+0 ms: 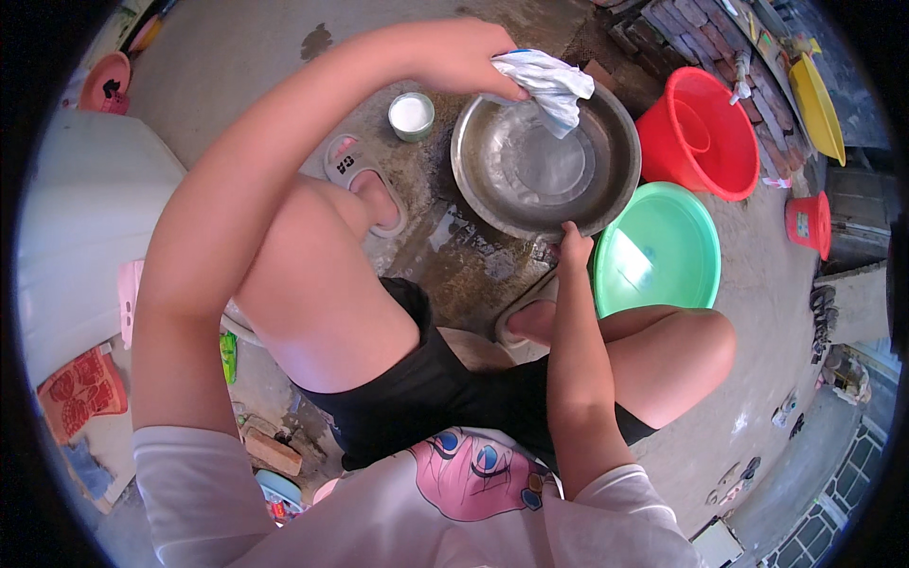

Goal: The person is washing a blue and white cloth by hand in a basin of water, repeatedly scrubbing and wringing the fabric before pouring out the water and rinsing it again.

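Note:
My left hand (pixel 476 60) grips a bunched white cloth (pixel 557 85) at the far rim of a metal basin (pixel 543 163). The cloth's lower end hangs over the inside of the basin. At the near rim, my right hand (pixel 572 247) holds the basin's edge, thumb uppermost. The basin's inside is shiny; whether it holds a little water I cannot tell. Against its right side are a green plastic basin (pixel 660 248) and a red bucket (pixel 699 135). To the left, a small round tub (pixel 411 117) with white contents stands on the wet floor (pixel 454 277).
My slippered feet (pixel 366 184) flank the wet patch. A tap (pixel 741 82) juts from stacked bricks (pixel 689 28) at the upper right. Beyond are a yellow basin (pixel 817 110) and a smaller red bucket (pixel 808 224). A white cabinet-like object (pixel 92 213) stands to the left.

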Motion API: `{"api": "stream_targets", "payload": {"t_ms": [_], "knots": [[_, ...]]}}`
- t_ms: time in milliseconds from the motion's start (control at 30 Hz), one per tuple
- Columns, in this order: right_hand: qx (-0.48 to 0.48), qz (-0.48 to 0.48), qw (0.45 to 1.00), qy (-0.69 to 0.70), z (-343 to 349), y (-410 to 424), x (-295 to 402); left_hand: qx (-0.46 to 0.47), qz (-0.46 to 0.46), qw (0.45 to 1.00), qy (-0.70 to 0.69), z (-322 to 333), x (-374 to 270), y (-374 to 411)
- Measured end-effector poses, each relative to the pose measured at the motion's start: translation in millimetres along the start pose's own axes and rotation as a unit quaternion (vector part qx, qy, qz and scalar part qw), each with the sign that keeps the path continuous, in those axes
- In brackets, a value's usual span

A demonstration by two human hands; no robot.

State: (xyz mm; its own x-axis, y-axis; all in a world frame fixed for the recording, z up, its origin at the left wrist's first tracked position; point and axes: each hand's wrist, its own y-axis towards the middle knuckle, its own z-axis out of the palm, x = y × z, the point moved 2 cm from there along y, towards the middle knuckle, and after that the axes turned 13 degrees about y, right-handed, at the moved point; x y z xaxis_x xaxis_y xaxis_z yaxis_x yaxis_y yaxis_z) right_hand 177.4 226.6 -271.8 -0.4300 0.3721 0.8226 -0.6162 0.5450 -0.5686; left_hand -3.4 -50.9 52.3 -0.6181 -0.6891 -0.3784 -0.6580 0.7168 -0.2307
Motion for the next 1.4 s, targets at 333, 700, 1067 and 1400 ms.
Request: {"api": "stream_targets", "payload": {"t_ms": [333, 700, 1067, 1400], "knots": [[0.175, 0.218, 0.944, 0.176, 14.3, 0.6, -3.0, 0.008, -0.026, 1.000, 0.013, -1.6, 7.2, 1.7], [0.098, 0.284, 0.951, 0.072, 0.2, 14.7, -18.1, -0.012, -0.029, 0.999, 0.017, -6.9, 6.5, -2.9], [0.061, -0.049, 0.980, -0.184, -9.4, 35.9, 100.5, -0.032, 0.018, 0.999, 0.000, -0.6, 9.5, 6.6], [0.072, -0.482, 0.558, -0.672, 51.3, 2.4, 208.4, -0.050, 0.013, 0.998, 0.026, -8.5, -4.5, 3.8]]}}
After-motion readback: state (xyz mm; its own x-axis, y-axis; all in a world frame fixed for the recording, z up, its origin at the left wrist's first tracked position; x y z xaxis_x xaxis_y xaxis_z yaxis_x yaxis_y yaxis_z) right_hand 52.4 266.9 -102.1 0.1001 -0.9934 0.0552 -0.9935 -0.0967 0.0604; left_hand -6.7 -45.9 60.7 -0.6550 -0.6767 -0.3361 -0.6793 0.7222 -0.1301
